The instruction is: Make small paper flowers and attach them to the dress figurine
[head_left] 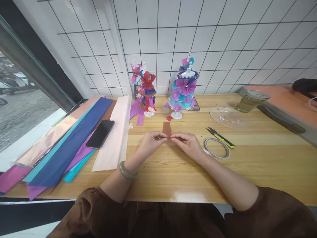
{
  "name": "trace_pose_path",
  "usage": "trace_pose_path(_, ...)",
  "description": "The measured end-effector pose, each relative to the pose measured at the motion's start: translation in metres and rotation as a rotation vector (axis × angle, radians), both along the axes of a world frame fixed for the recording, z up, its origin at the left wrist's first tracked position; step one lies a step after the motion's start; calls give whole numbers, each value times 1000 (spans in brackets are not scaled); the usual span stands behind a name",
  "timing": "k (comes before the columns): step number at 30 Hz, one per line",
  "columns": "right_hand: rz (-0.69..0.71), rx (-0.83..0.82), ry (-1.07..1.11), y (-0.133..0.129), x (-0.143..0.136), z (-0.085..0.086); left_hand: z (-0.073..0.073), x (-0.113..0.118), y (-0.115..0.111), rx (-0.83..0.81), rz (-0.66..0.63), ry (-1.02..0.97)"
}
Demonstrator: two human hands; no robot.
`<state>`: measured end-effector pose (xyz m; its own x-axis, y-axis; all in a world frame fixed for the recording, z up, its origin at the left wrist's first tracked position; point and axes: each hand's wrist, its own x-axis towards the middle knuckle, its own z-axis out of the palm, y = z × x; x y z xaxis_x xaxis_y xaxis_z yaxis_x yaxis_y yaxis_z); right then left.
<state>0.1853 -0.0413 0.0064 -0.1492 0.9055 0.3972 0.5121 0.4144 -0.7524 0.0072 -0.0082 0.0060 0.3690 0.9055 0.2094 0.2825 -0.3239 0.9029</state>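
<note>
Between my two hands is a small strip of brown crepe paper, its far end lying toward the dress stands. My left hand pinches the strip's near edge at its left corner. The right corner of that same edge is pinched by my right hand. The fingertips of both hands almost meet, and they partly hide the edge. Just beyond the strip lies a red paper flower. To the right of my right hand are a roll of tape and yellow-and-black snips.
Mini dress forms in paper dresses stand by the tiled wall. Folded crepe paper sheets, a phone and pale paper lie left. At right are a clear plate with beads and a lidded cup.
</note>
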Motion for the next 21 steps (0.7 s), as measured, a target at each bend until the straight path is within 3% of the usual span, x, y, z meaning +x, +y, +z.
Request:
trace_pose_path(5,-51,-176,166,1,-2,-4,3,2,1,-168,6,-95)
trace_pose_path(11,20,-417,446,3,-3,-4,6,2,2,-274,-4,-171)
trace_pose_path(21,-8,-558,625,3,-4,0,2,-1,2,-347,-10,-208)
